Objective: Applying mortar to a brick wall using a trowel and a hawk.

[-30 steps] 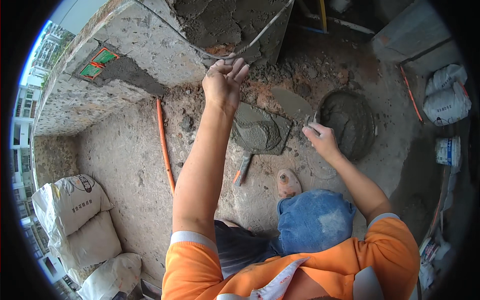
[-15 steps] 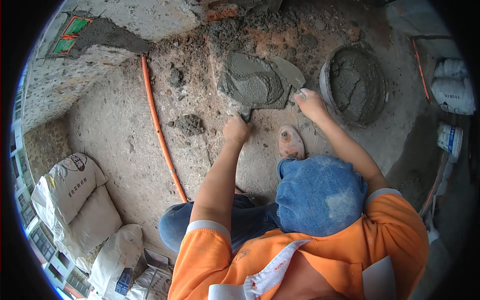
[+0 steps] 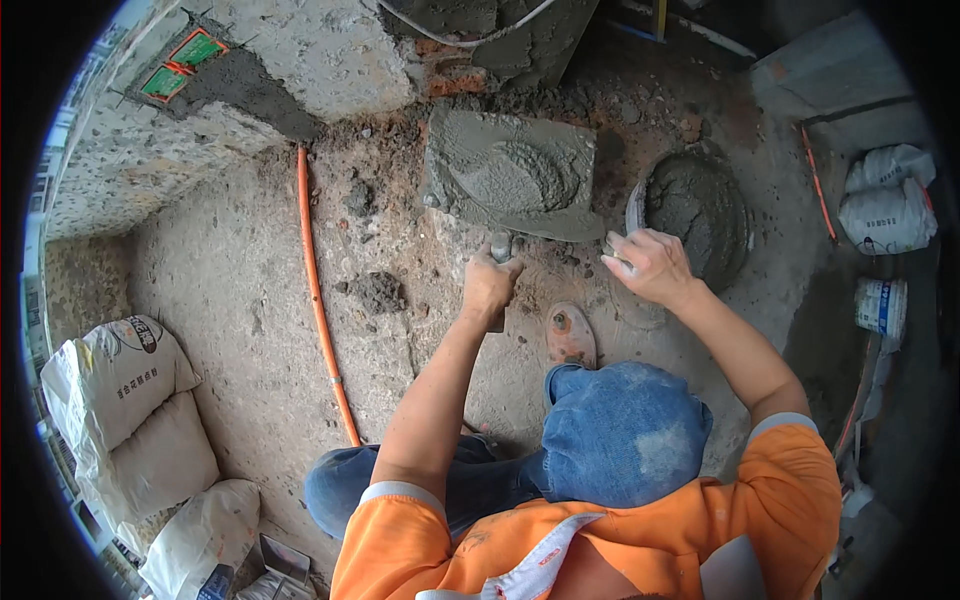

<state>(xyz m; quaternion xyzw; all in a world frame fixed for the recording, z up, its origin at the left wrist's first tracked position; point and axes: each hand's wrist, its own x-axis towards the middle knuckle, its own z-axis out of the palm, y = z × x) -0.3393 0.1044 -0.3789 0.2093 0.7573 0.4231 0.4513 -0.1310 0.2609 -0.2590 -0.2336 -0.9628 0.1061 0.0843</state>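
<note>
My left hand (image 3: 487, 287) is closed round the handle of a mortar hawk (image 3: 572, 226). Its flat board carries a thick, wet grey heap of mortar (image 3: 525, 170) and is tilted up away from me. To its right, my right hand (image 3: 655, 267) has its fingers curled round a pale trowel handle (image 3: 622, 262); the blade cannot be made out clearly. Just beyond that hand stands a round bucket (image 3: 635, 208) of grey mortar. The right hand is between the hawk's right corner and the bucket.
An orange pipe (image 3: 318, 285) runs along the floor on the left, with mortar clumps (image 3: 377, 292) beside it. White sacks (image 3: 165, 440) lie lower left, more sacks (image 3: 888, 215) at the right. Green boxes (image 3: 185, 65) sit in the left wall. My shoe (image 3: 570, 335) is below the hawk.
The trowel has come away from the hawk's right side, and my right hand has moved right and toward me. The hawk's board is tilted differently, its mortar face turned more into view.
</note>
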